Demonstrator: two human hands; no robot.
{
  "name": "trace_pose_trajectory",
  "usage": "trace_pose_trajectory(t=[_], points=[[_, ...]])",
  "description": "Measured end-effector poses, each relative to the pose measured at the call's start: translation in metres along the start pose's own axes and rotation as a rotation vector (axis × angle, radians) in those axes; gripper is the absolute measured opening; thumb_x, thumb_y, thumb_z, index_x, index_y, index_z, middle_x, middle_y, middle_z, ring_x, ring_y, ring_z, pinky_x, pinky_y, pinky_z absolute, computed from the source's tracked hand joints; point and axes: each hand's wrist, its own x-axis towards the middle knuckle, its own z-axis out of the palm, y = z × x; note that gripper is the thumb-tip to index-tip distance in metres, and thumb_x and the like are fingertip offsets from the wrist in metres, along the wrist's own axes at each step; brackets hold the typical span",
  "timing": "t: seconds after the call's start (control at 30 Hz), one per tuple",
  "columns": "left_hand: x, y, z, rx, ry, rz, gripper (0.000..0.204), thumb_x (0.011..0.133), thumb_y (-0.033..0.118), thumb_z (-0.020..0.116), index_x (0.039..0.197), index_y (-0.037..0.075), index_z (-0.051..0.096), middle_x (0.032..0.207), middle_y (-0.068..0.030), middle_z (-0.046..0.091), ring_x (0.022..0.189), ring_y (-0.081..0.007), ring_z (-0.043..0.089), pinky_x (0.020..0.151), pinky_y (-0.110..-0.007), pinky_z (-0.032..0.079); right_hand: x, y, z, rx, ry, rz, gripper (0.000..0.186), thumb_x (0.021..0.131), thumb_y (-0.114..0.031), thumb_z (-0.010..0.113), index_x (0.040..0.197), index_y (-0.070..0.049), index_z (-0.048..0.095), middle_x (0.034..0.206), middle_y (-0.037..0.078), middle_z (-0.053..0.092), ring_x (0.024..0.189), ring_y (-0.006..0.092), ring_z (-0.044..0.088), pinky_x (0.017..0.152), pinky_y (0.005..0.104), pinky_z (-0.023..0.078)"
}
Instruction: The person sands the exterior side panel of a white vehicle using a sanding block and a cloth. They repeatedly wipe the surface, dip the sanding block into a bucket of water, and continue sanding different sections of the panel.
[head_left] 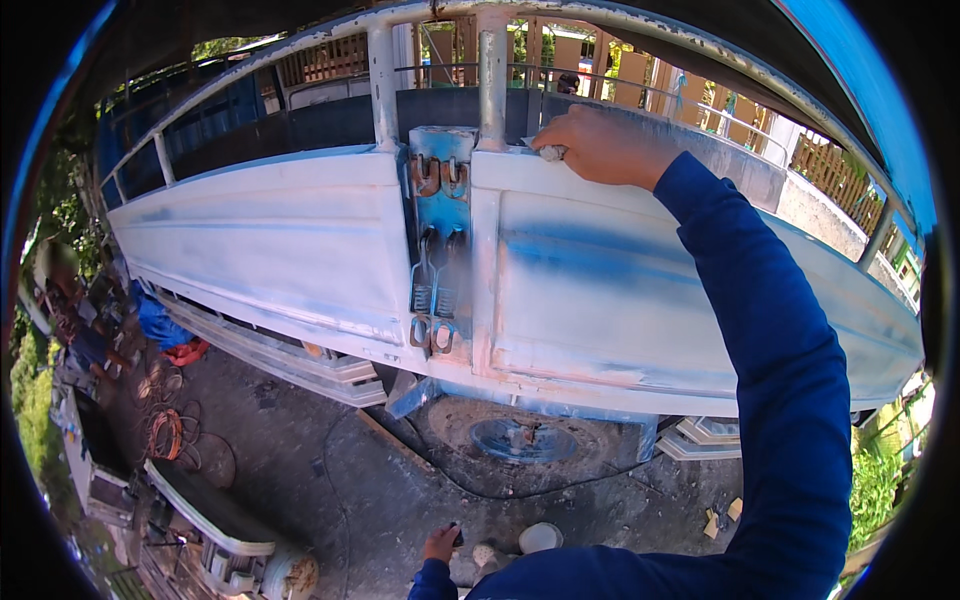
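My right hand [605, 146] is closed at the top edge of a large white-painted metal side panel [600, 300]. Pinched under its fingers is a small crumpled grey-white piece [551, 153], its kind unclear, pressed to the edge. Blue shows through the white on this panel. To its left a second panel [270, 220] has a similar patchy white coat. Between them a blue post [440, 205] carries rusty loops and two spring latches [433, 290]. Low in the view, away from the panels, my left hand [439, 543] is closed around a small dark object [457, 536].
A metal railing [493, 80] runs above the panels. Below lie a wheel [525, 437], stacked white metal lengths [290, 360] and an orange cable coil [170, 435]. A pale round container [541, 537] stands near my left hand. Another person [75, 310] is at far left.
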Motion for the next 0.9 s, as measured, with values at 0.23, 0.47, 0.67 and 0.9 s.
trace_pose_trajectory(t=[0.23, 0.47, 0.67, 0.9], points=[[-0.081, 0.224, 0.043, -0.575, -0.525, 0.334, 0.018, 0.096, 0.013, 0.069, 0.114, 0.007, 0.068, 0.133, -0.0088, 0.065, 0.119, -0.0177, 0.06, 0.094, -0.033, 0.051, -0.169, -0.087, 0.04, 0.44, 0.353, 0.096, 0.042, 0.089, 0.0, 0.055, 0.129, -0.006, 0.063, 0.1, 0.01, 0.066, 0.092, 0.0286, 0.059, 0.08, 0.0437, 0.049], [-0.107, 0.248, 0.156, -0.659, -0.655, 0.466, 0.009, 0.092, 0.001, 0.068, 0.096, 0.009, 0.069, 0.157, -0.0028, 0.041, 0.137, -0.0214, 0.044, 0.108, -0.036, 0.039, -0.373, -0.212, 0.277, 1.927, 0.01, 1.004, 0.056, 0.104, -0.031, 0.062, 0.151, -0.005, 0.047, 0.127, 0.012, 0.064, 0.11, 0.0191, 0.064, 0.091, 0.0353, 0.051], [-0.136, 0.148, 0.205, -0.542, -0.272, 0.226, 0.004, 0.091, 0.009, 0.072, 0.091, 0.008, 0.068, 0.136, -0.0112, 0.05, 0.126, -0.0257, 0.049, 0.102, -0.037, 0.042, -0.425, -0.236, 0.241, 1.366, -0.422, 0.615, 0.059, 0.109, -0.033, 0.052, 0.154, 0.002, 0.038, 0.141, 0.022, 0.057, 0.124, 0.0291, 0.061, 0.1, 0.0412, 0.05], [-0.199, 0.165, 0.25, -0.114, -0.106, 0.483, 0.048, 0.085, 0.009, 0.07, 0.132, 0.004, 0.065, 0.159, -0.0208, 0.021, 0.148, -0.0399, 0.027, 0.118, -0.043, 0.036, -0.476, -0.213, 0.284, 1.522, -0.245, 0.717, 0.052, 0.106, -0.026, 0.061, 0.148, 0.0, 0.048, 0.131, 0.016, 0.061, 0.117, 0.0234, 0.061, 0.095, 0.0369, 0.05]])
